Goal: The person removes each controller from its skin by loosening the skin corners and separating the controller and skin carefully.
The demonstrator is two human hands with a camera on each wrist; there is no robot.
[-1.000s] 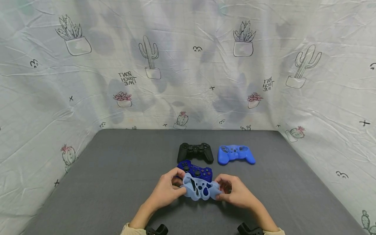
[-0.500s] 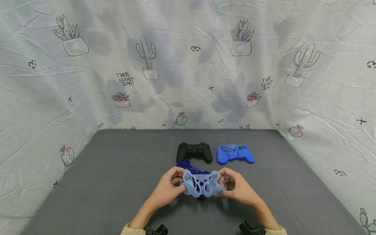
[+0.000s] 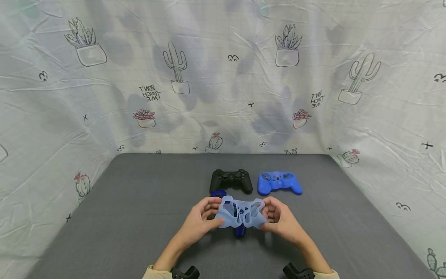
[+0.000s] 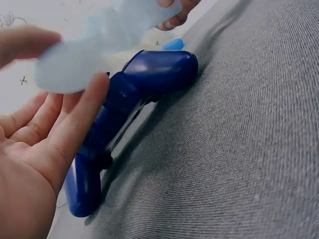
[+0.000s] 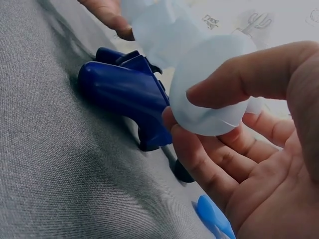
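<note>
left hand [image 3: 199, 223]: I am pinching one end of the skin [image 3: 240, 212]
right hand [image 3: 283, 221]: pinching the other end, stretching it open
pad [image 4: 134, 99]: lying just under my grip, so the skin is hanging over it

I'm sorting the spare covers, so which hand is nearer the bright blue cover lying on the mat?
Right. The right hand holds the pale cover just in front of and slightly left of the bright blue cover; the left hand is farther off, across the pale cover.

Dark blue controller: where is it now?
Head view: dark blue plastic controller lies centre on the grey mat, mostly hidden under the pale blue silicone cover.
</note>
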